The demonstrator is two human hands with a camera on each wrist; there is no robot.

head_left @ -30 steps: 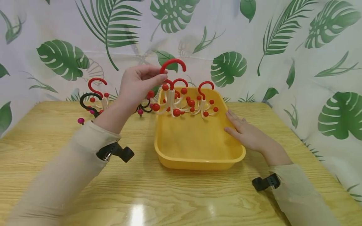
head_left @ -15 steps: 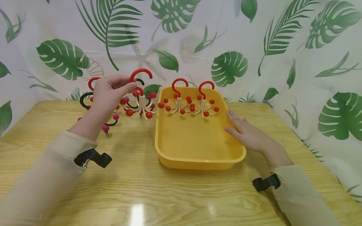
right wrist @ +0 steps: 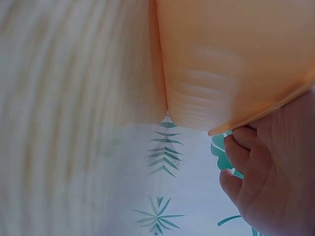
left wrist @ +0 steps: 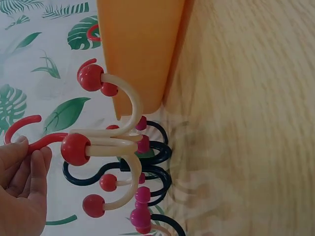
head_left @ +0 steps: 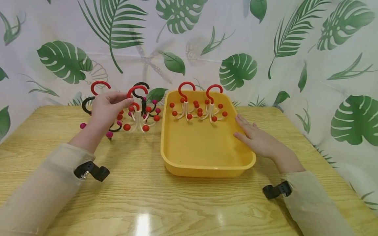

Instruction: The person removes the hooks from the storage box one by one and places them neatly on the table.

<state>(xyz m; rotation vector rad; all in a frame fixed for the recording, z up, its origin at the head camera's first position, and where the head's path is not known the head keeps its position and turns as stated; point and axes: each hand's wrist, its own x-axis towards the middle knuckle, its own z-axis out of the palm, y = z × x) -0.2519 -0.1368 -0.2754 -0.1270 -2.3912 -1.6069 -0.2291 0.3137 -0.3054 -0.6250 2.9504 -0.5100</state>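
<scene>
My left hand [head_left: 107, 108] pinches a claw-shaped multi-hook hanger [head_left: 137, 119] by its red curved top. Cream arms with red ball tips spread from its stem, seen closely in the left wrist view with its red neck [left wrist: 49, 139] between thumb and fingers. Whether it touches the table cannot be told. Straight fingers of my right hand [head_left: 261, 140] rest on the right rim of a yellow basin [head_left: 206, 168]. Two similar red-and-cream hangers [head_left: 186, 107] stand upright side by side at the basin's far end.
Just behind the held hanger stands a black hanger with magenta balls [head_left: 143, 104]. Another black hanger [head_left: 85, 104] and a red-topped one [head_left: 100, 84] are partly hidden by my left hand. A leaf-patterned cloth [head_left: 200, 42] rises behind the wooden table [head_left: 183, 203].
My left hand has carried the red-and-cream hanger from over the basin leftward and down, to the table's left side near the black hangers. My right hand has stayed on the rim.
</scene>
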